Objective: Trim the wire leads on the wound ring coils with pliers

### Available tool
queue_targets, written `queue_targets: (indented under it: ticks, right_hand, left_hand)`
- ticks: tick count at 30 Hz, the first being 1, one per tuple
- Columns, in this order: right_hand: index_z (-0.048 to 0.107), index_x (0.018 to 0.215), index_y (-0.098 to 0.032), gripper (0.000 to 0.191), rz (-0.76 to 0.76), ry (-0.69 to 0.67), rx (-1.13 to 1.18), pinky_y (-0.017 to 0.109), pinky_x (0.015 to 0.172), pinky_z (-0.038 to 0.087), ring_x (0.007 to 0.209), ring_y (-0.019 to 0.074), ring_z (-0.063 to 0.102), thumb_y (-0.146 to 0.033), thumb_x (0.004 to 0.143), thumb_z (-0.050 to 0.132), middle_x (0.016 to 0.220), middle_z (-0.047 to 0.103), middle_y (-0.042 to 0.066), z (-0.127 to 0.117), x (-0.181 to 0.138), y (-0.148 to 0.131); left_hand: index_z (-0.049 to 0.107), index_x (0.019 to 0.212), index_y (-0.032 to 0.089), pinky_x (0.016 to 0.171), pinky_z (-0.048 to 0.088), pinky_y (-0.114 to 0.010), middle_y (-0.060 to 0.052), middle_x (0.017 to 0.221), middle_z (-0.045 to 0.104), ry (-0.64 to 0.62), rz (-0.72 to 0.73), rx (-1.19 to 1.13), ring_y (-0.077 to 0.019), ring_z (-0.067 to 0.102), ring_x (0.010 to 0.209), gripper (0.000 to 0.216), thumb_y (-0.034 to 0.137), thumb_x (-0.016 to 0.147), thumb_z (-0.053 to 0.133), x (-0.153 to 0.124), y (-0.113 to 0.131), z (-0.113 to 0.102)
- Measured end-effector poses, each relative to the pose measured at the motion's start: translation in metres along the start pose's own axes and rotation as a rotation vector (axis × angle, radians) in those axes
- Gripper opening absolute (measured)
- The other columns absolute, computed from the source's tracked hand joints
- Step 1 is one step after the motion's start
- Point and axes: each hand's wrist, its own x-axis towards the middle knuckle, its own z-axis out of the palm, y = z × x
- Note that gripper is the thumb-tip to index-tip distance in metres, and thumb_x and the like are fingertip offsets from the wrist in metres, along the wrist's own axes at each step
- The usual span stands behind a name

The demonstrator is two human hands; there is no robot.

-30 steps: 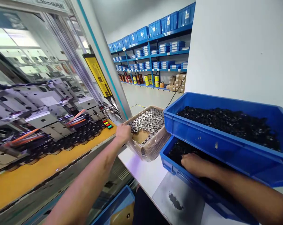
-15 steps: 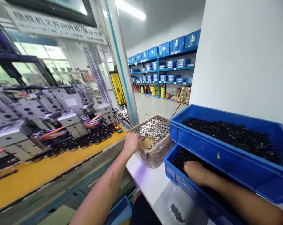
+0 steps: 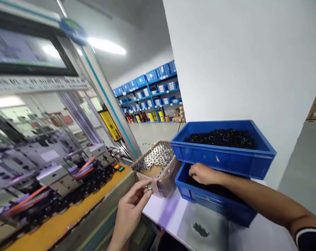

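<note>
Metal part (image 3: 149, 187), small and shiny, sits pinched between the thumb and forefinger of a raised left hand (image 3: 130, 207) — wrist angled up from the bottom edge — just before the near wall of a plastic-wrapped carton (image 3: 165, 184) of silvery pieces (image 3: 159, 155) on the white table (image 3: 156, 209). Farther right, the right hand (image 3: 203, 173) dips, knuckles up, into the lower bin (image 3: 200, 197) of a blue stacked pair, forearm slanting in; whether its bent fingers grasp anything cannot be told.
</note>
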Motion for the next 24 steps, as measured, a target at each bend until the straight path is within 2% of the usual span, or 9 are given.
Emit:
queue_targets:
  ticks: [2,4,7,9,11,14,16,20,24]
  right_hand:
    - [0.071,0.091,-0.003,0.018,-0.061,0.180,0.076,0.031,0.080,0.045,0.080,0.0171,0.059,-0.003,0.083,0.055,0.087,0.065,0.013,-0.011,0.009,-0.013]
    - [0.068,0.094,-0.005,0.015,-0.164,0.303,0.175,0.026,0.074,0.046,0.075,0.0120,0.055,-0.008,0.086,0.056,0.087,0.061,0.009,-0.016,0.017,-0.036]
    - [0.065,0.095,-0.008,0.012,-0.402,0.438,0.362,0.021,0.068,0.048,0.074,0.0082,0.054,-0.014,0.089,0.057,0.090,0.059,0.007,-0.008,0.019,-0.074]
    - [0.063,0.095,-0.007,0.010,-0.600,0.543,0.504,0.020,0.066,0.048,0.074,0.0078,0.054,-0.010,0.087,0.058,0.087,0.059,0.007,0.006,0.011,-0.092]
    - [0.061,0.098,-0.007,0.013,-0.688,0.548,0.574,0.019,0.067,0.048,0.075,0.0079,0.054,-0.006,0.085,0.058,0.088,0.060,0.008,0.020,0.000,-0.100]
    - [0.059,0.099,-0.007,0.014,-0.719,0.503,0.563,0.020,0.070,0.050,0.078,0.0088,0.055,-0.004,0.085,0.059,0.090,0.061,0.010,0.032,-0.011,-0.100]
    - [0.059,0.098,-0.007,0.012,-0.740,0.506,0.538,0.021,0.072,0.050,0.080,0.0099,0.057,-0.004,0.086,0.059,0.089,0.061,0.010,0.034,-0.013,-0.098]
    - [0.061,0.097,-0.006,0.010,-0.714,0.467,0.546,0.023,0.072,0.051,0.081,0.0107,0.057,-0.005,0.087,0.058,0.090,0.061,0.011,0.034,-0.011,-0.096]
    - [0.063,0.097,-0.005,0.011,-0.736,0.441,0.588,0.024,0.074,0.052,0.084,0.0121,0.058,-0.003,0.086,0.058,0.089,0.061,0.014,0.040,-0.009,-0.098]
  left_hand:
    - [0.073,0.108,0.021,0.079,0.053,-0.017,-0.009,0.109,0.069,0.020,0.018,-0.096,-0.0108,0.066,0.087,0.027,0.029,0.083,0.074,-0.008,0.001,0.009]
    - [0.073,0.111,0.026,0.081,0.054,-0.019,-0.008,0.113,0.069,0.038,-0.014,-0.202,-0.0117,0.066,0.091,0.027,0.024,0.084,0.073,-0.022,-0.001,0.018]
    - [0.071,0.116,0.029,0.081,0.056,-0.021,-0.007,0.113,0.070,0.071,-0.063,-0.310,-0.0126,0.068,0.089,0.031,0.020,0.087,0.070,-0.045,-0.001,0.029]
    - [0.069,0.119,0.031,0.084,0.057,-0.023,-0.007,0.117,0.068,0.065,-0.084,-0.319,-0.0132,0.068,0.094,0.034,0.018,0.088,0.068,-0.057,0.001,0.033]
    - [0.069,0.119,0.032,0.087,0.056,-0.022,-0.005,0.121,0.067,0.052,-0.092,-0.286,-0.0125,0.067,0.100,0.035,0.016,0.088,0.068,-0.066,0.003,0.034]
    - [0.070,0.108,0.029,0.086,0.056,-0.021,-0.003,0.121,0.066,0.038,-0.056,-0.326,-0.0124,0.067,0.102,0.027,0.013,0.087,0.068,-0.072,0.006,0.037]
    - [0.070,0.102,0.027,0.083,0.056,-0.019,-0.003,0.115,0.068,0.055,-0.029,-0.359,-0.0121,0.067,0.101,0.024,0.010,0.085,0.068,-0.072,0.009,0.040]
    - [0.069,0.114,0.030,0.083,0.053,-0.011,-0.001,0.108,0.072,0.086,-0.079,-0.250,-0.0104,0.070,0.098,0.041,0.008,0.079,0.074,-0.074,0.012,0.043]
    - [0.072,0.106,0.027,0.080,0.055,-0.012,-0.002,0.110,0.072,0.080,-0.086,-0.204,-0.0119,0.071,0.095,0.034,0.009,0.077,0.076,-0.080,0.007,0.040]
